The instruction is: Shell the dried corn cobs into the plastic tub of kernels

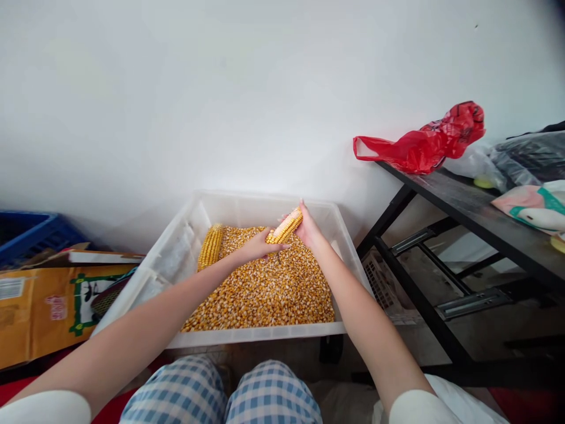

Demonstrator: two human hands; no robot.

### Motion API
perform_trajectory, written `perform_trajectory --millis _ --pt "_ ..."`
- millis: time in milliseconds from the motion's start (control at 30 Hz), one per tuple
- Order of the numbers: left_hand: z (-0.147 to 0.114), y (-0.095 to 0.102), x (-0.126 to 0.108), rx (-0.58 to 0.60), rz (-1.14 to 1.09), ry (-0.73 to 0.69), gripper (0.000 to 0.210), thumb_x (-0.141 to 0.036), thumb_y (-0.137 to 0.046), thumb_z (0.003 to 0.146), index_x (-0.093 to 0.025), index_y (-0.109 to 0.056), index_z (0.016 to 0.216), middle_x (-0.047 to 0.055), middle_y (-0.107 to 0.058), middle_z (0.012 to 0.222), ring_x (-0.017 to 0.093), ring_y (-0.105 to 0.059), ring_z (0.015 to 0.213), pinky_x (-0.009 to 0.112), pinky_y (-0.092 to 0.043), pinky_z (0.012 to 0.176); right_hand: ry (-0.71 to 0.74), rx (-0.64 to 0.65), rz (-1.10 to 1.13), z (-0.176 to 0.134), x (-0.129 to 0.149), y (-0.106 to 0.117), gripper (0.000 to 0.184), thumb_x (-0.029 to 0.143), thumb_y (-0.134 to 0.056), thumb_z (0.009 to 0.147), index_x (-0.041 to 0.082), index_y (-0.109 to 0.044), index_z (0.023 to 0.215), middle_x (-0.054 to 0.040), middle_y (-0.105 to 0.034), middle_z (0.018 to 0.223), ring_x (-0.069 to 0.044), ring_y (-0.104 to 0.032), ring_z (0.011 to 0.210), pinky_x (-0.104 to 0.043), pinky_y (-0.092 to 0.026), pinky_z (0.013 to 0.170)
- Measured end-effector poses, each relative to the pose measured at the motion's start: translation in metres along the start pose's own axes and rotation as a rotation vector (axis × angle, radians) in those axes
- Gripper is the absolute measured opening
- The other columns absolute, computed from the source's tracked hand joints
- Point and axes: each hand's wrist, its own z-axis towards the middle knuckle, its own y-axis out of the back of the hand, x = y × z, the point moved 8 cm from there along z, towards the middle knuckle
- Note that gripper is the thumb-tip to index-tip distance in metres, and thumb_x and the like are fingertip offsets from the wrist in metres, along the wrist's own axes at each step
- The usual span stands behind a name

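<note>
A yellow corn cob [286, 227] is held between both hands above the bin, tilted up to the right. A pale strip along its upper side shows where kernels are gone. My left hand [259, 244] is closed around the lower left end. At the upper right end my right hand [308, 227] grips the cob, with its fingers partly hidden behind it. Loose corn kernels [265, 294] cover the floor of the translucent plastic bin [256, 338]. Another corn cob [210, 246], thick with kernels, lies at the left side of the pile.
On the right stands a black table [468, 203] bearing a red plastic bag [424, 144] and other bags. A cardboard box [39, 312] and a blue crate [48, 241] are at the left. Behind the bin rises a white wall [220, 100].
</note>
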Motion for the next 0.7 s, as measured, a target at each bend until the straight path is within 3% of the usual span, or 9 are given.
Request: perform_trajectory --millis 133,400,567,700 --pt "0.0014 0.0010 0.0027 0.012 0.022 0.007 0.055 -0.052 -0.064 0.061 -0.018 -0.048 0.101 0.001 -0.056 0.076 0.013 -0.056 0.061 0.019 -0.044 0.040 -0.082 0.043 0.100 0.0012 -0.0036 -0.0015 0.048 0.065 -0.036 0.077 0.019 -0.048 0.075 0.0003 -0.058 0.056 -0.017 -0.062 0.058 -0.031 -0.052 0.059" --pt "0.0028 0.0007 0.0066 -0.003 0.098 -0.019 0.056 -0.055 -0.063 0.061 -0.019 -0.046 0.101 0.002 -0.055 0.083 0.014 -0.056 0.065 0.019 -0.045 0.040 -0.090 0.023 0.106 -0.0032 -0.0044 -0.0016 0.047 0.065 -0.035 0.077 0.019 -0.046 0.074 -0.0011 -0.060 0.059 -0.017 -0.063 0.059 -0.032 -0.052 0.059" --pt "0.0001 0.0003 0.0034 0.004 0.076 0.006 0.055 -0.055 -0.063 0.061 -0.018 -0.046 0.098 0.001 -0.054 0.078 0.013 -0.055 0.063 0.018 -0.044 0.040 -0.090 0.016 0.075 -0.0011 -0.0056 -0.0003 0.031 0.050 -0.042 0.081 0.019 -0.045 0.076 -0.0014 -0.063 0.063 -0.016 -0.063 0.060 -0.031 -0.052 0.060" --pt "-0.0020 -0.0003 0.0002 0.010 0.051 0.021 0.056 -0.055 -0.063 0.061 -0.018 -0.047 0.099 0.001 -0.054 0.078 0.013 -0.055 0.063 0.019 -0.045 0.041 -0.062 0.080 0.057 -0.0003 -0.0058 -0.0024 0.015 0.034 -0.049 0.080 0.019 -0.046 0.077 0.0002 -0.063 0.064 -0.016 -0.064 0.063 -0.031 -0.053 0.062"
